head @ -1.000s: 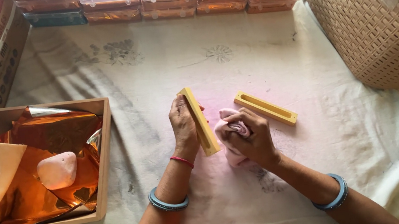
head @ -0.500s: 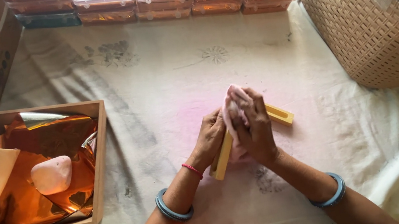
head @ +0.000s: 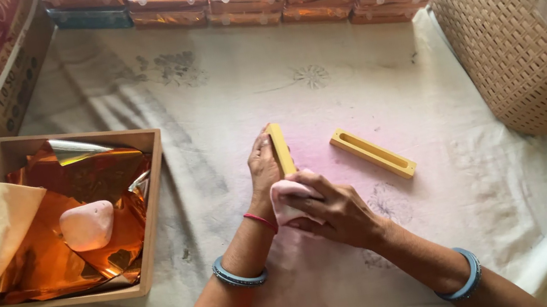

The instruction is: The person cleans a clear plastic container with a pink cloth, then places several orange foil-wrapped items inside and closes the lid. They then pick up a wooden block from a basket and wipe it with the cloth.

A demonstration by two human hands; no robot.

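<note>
The left hand (head: 263, 170) is closed around a yellow mould bar (head: 280, 148), holding it on edge with its far end sticking out past the fingers. The right hand (head: 332, 210) presses a pink cloth pad (head: 285, 200) against the bar's near end, fingers clasped over it. A second yellow mould half (head: 372, 153) lies flat on the white cloth (head: 349, 73) just right of both hands, untouched.

The mould half (head: 280, 148) in the hands is mustard yellow, like the slotted one (head: 372, 152) lying on the off-white cloth (head: 217, 88), which bears faint grey flower prints and a pink smudge. The rag (head: 289, 199) is pale pink. Copper-orange foil (head: 63, 235) fills the tan wooden tray (head: 150, 220); both wrist bangles (head: 239, 276) are blue-grey.
</note>
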